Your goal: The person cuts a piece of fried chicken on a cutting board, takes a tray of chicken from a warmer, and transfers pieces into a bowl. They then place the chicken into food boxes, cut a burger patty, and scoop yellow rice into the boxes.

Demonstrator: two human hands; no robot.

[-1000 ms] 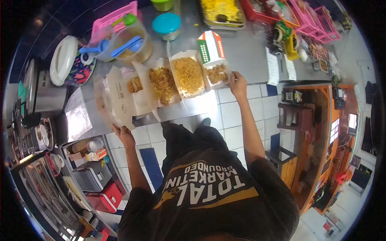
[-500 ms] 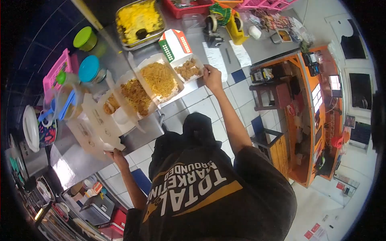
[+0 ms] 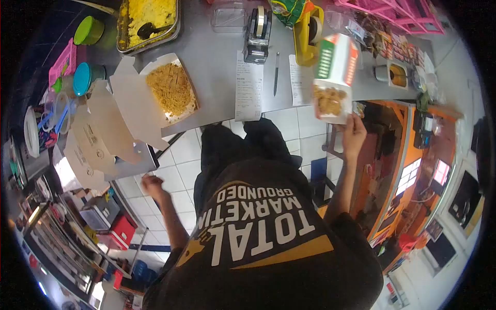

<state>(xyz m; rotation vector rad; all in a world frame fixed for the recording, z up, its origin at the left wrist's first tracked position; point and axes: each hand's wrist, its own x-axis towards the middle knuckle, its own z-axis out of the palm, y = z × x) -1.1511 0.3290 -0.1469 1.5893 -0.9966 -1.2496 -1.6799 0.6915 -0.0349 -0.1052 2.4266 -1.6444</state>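
Note:
My right hand (image 3: 354, 132) grips the front edge of a small white, green and orange carton (image 3: 336, 64). Fried pieces (image 3: 330, 101) lie in its open tray, held over the counter's front edge. Below the cardboard flaps at left, my left hand (image 3: 154, 185) is apart from them, fingers loosely bent and blurred, with nothing visible in it. An open meal box (image 3: 192, 106) holds noodles or rice topped with a sliced, breaded piece (image 3: 168, 88). Further left, raised box lids (image 3: 95, 132) hide whatever lies behind them.
On the steel counter (image 3: 212, 67) are a metal tray of yellow food (image 3: 121, 44), a tape dispenser (image 3: 257, 39), printed receipts (image 3: 249, 85), a pen (image 3: 276, 75), a yellow holder (image 3: 302, 44) and a metal container (image 3: 390, 75). Lidded tubs (image 3: 85, 77) stand at left.
My right hand has lifted the small carton and carried it right, past the receipts. My left hand has come off the box's edge. The view has shifted to the right.

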